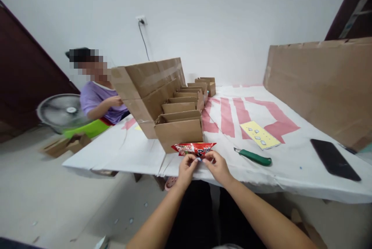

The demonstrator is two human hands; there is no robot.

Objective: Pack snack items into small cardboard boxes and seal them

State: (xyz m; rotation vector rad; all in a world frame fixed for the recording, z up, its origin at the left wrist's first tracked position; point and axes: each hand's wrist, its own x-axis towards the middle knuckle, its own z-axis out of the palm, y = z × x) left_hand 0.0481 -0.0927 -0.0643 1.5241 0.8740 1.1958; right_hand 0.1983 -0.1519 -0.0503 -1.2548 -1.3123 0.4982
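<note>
At the table's front edge, my left hand (188, 167) and my right hand (217, 166) come together, fingertips closed. Between their thumbs shows a small pale-blue piece (199, 159); it is too small to tell its kind. Just beyond the fingers a red printed snack packet (193, 148) lies against a cardboard box (180, 132); the hands partly cover its lower edge. Right of my hands is a green utility knife (255, 158) with its blade end toward the left. Farther right lies a yellow sheet (259, 135) bearing several small whitish pieces.
Several open cardboard boxes (186, 99) stand in a row beside a tall cardboard partition (145, 90). Another cardboard panel (319, 86) stands at right, near a black phone (334, 159). At left, a person in a purple top (97, 99) sits near a fan (59, 111).
</note>
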